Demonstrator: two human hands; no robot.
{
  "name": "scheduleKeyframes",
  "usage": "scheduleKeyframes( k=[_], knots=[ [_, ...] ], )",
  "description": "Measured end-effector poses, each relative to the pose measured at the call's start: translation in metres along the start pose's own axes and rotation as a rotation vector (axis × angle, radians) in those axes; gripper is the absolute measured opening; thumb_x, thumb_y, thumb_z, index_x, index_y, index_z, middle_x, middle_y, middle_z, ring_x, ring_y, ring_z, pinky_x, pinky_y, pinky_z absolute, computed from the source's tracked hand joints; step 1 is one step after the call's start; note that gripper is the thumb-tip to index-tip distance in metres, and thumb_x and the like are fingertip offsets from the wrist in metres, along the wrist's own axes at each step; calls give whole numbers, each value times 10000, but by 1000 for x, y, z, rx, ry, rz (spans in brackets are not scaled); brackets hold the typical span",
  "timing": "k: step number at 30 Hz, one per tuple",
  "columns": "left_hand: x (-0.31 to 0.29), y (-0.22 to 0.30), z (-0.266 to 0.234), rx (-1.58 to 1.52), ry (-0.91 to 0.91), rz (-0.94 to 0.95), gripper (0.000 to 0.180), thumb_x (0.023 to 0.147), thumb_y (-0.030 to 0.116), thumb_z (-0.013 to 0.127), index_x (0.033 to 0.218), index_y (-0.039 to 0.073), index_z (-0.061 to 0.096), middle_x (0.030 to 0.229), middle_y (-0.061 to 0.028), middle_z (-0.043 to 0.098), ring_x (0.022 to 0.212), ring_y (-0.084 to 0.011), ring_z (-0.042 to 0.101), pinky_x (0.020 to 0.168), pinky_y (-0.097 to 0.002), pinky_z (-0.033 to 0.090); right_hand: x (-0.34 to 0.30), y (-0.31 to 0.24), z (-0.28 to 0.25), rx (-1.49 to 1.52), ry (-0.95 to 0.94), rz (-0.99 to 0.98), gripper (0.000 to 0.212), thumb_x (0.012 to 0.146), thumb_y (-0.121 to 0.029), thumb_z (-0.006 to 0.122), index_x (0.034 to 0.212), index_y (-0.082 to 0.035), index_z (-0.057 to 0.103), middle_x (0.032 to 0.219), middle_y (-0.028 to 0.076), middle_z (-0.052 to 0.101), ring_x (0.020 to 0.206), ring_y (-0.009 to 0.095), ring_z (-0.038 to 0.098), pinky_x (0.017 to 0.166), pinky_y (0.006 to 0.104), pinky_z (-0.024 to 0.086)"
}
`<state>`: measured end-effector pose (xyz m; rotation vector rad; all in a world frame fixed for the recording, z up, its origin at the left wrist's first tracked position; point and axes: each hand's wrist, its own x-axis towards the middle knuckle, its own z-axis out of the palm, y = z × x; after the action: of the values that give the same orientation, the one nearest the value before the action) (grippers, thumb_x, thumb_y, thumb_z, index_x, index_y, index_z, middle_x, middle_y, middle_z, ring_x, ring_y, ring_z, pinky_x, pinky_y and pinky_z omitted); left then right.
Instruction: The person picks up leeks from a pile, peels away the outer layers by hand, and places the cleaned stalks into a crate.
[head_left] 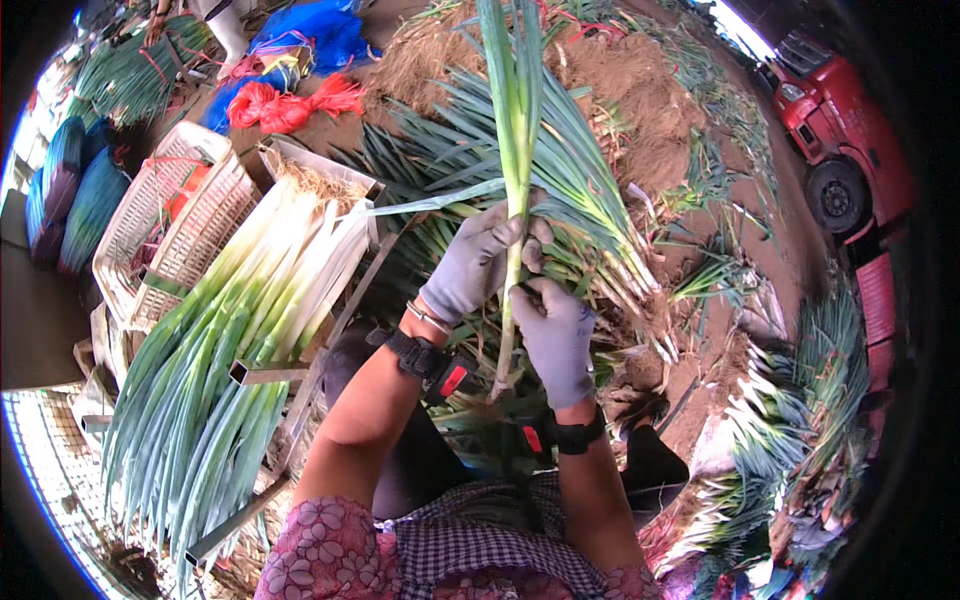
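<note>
A long green onion stands upright in front of me, its green leaves fanning up and its pale root end pointing down toward my lap. My left hand, in a grey glove, is closed around the middle of the stalk. One leaf bends off to the left above that hand. Just below, my gloved right hand pinches at the same stalk with thumb and fingers. Behind both hands lies a loose heap of green onions, root ends toward the right.
At my left, trimmed green onions lie across a metal frame. Beyond are a white plastic basket, red twine and blue netting. More onions lie at the right, near a red vehicle.
</note>
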<state>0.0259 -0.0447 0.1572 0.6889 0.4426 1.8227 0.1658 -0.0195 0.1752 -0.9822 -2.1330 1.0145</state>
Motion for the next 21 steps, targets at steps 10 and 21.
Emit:
scheduleKeyframes(
  k=[10, 21],
  knots=[
    [1, -1, 1, -67, -142, 38, 655, 887, 346, 599, 1347, -46, 348, 988, -108, 595, 765, -144, 536, 738, -333, 472, -8, 94, 16, 306, -115, 321, 189, 813, -168, 621, 887, -6, 685, 722, 106, 663, 599, 205, 607, 574, 350, 489],
    [5, -5, -4, -197, -108, 96, 597, 894, 295, 603, 1330, -35, 362, 1085, -116, 572, 942, -181, 564, 864, -370, 470, 13, 8, -11, 160, 58, -137, 282, 749, -115, 731, 1005, -47, 636, 881, 89, 624, 737, 187, 600, 642, 327, 486]
  ],
)
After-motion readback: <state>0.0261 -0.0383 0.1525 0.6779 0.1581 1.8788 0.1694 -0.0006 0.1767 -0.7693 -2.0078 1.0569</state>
